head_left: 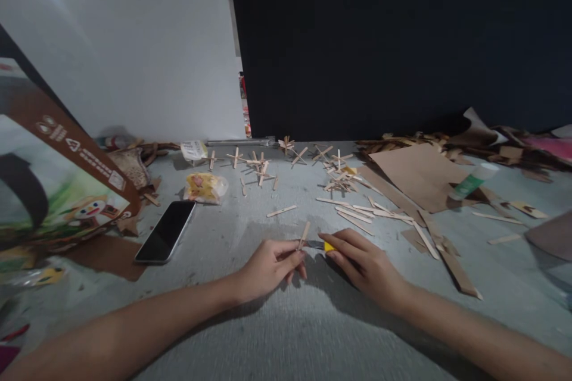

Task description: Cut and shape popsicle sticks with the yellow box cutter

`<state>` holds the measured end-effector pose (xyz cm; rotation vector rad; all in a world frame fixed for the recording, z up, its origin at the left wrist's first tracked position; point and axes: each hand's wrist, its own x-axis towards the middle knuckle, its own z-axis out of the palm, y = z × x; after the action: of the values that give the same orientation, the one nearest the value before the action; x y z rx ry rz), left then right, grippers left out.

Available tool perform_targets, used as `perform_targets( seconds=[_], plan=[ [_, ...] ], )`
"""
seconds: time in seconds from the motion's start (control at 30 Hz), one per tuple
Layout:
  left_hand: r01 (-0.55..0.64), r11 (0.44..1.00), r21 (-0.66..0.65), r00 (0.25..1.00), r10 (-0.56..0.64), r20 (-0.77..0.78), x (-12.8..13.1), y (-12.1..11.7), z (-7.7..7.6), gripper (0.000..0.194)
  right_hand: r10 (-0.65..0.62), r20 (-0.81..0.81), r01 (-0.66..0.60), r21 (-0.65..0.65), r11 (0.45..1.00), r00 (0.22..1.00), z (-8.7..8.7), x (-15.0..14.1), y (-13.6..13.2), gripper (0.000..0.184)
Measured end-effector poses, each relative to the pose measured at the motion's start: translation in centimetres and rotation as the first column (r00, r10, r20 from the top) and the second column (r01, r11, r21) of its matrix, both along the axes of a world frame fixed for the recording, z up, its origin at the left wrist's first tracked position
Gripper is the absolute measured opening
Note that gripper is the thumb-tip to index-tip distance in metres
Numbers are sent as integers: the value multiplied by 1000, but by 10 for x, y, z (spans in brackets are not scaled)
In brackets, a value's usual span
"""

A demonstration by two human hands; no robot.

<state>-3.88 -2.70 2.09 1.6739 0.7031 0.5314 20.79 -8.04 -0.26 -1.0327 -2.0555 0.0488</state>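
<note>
Between the thumb and index finger of my left hand (274,268), a short wooden craft stick (304,234) is pinched, tilted up and to the right. My right hand (364,259) is closed on a yellow-handled craft knife (329,247), its grey blade pointing left against or very near the stick. One loose wooden stick (281,211) lies flat just beyond my left hand. Ahead of my right hand is a spread of longer sticks (355,221). Farther back stand several small crossed-stick pieces (263,169), with a denser heap (342,178) to their right.
At left are a phone (165,232), a yellow snack packet (205,187) and a large printed bag (67,178). Brown cardboard (411,175), a cardboard strip (451,262) and a green-and-white glue stick (473,181) lie at right. A dark panel (402,41) rises behind the table.
</note>
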Motion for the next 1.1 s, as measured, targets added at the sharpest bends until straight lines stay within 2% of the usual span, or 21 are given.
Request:
perform_targets(
  seconds=[0.3,0.6,1.1],
  plan=[
    [31,999,-7,999,-31,-15,0,0,-4,51,19,0,-19,-5,1000,1000,2,-1,-1,35],
    [2,997,-74,997,4,82,-1,2,-4,58,-20,-1,20,-22,1000,1000,3,0,-1,34],
    [-7,999,-36,998,9,64,-2,1,-2,57,-15,-2,14,-13,1000,1000,4,-1,-2,34]
  ],
)
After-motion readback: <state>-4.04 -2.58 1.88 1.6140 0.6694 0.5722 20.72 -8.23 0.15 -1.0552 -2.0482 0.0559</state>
